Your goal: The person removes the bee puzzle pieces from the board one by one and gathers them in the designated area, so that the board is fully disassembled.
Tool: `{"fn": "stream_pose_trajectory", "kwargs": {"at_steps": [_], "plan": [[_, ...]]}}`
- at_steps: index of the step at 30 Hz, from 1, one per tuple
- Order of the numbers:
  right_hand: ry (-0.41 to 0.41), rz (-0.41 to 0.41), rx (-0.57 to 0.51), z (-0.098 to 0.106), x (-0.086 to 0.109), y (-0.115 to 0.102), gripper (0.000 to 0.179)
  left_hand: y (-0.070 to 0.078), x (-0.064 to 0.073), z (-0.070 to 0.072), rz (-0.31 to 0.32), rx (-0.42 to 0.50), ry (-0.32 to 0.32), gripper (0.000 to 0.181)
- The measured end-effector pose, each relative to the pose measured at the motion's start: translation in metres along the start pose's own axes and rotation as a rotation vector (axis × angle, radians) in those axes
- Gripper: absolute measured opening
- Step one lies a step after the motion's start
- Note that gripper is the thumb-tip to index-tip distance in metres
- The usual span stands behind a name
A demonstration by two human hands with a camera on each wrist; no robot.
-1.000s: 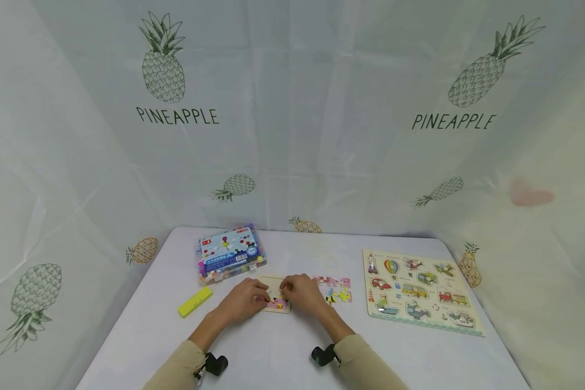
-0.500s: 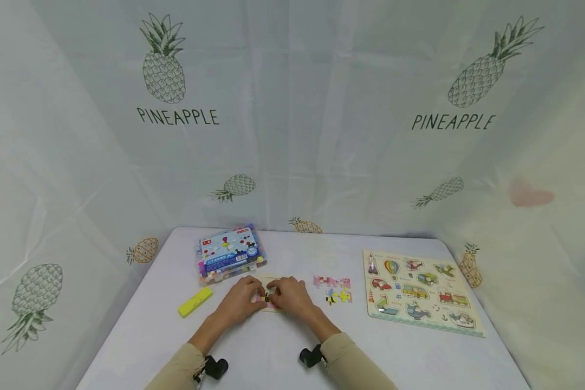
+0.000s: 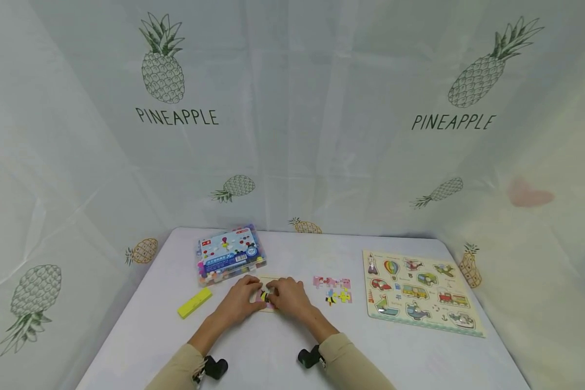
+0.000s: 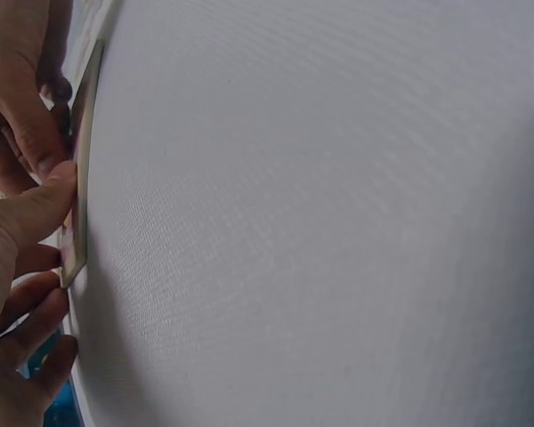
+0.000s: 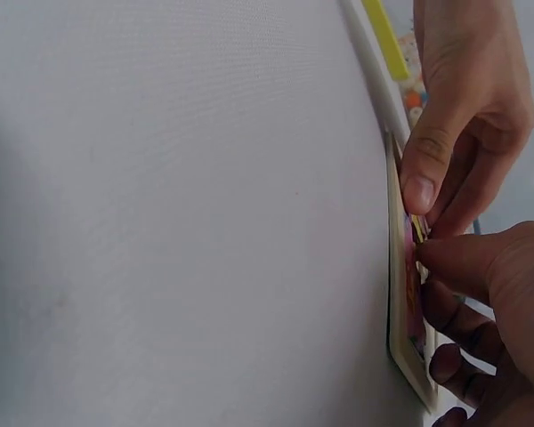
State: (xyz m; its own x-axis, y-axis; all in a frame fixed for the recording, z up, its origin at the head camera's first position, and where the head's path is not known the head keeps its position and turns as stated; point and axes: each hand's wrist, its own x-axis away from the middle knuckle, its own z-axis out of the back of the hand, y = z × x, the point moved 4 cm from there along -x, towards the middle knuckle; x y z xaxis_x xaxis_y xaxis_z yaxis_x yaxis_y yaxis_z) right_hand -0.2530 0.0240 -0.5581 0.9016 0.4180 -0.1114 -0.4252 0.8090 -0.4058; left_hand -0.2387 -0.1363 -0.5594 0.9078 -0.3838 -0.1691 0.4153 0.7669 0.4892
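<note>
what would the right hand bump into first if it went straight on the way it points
Probably the left hand, just across the puzzle board from the right hand in the head view, though how much gap is left between them is unclear.

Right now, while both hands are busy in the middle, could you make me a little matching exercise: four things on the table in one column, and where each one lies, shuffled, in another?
Things
1. Plastic box
2. Small puzzle tray
3. Yellow bar
4. Loose jigsaw pieces

Places
A. Right of the right hand
B. At the back left of the table
C. Directly left of the left hand
D. Partly covered by both hands

Right pairs: 1-B, 2-D, 3-C, 4-A
</note>
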Motion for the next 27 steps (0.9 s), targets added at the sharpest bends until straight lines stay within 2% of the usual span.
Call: {"fn": "stream_pose_trajectory", "kwargs": {"at_steps": [12, 27], "plan": [[0.007, -0.034, -0.046, 0.0035, -0.0004, -0.0031, 0.025, 0.0033, 0.0005, 0.0022, -0.011, -0.024, -0.009, 0.059], [0.032, -0.037, -0.099, 0.0067, -0.0024, -0.0027, 0.018, 0.0028, 0.0002, 0.0017, 0.005, 0.004, 0.002, 0.061]]}}
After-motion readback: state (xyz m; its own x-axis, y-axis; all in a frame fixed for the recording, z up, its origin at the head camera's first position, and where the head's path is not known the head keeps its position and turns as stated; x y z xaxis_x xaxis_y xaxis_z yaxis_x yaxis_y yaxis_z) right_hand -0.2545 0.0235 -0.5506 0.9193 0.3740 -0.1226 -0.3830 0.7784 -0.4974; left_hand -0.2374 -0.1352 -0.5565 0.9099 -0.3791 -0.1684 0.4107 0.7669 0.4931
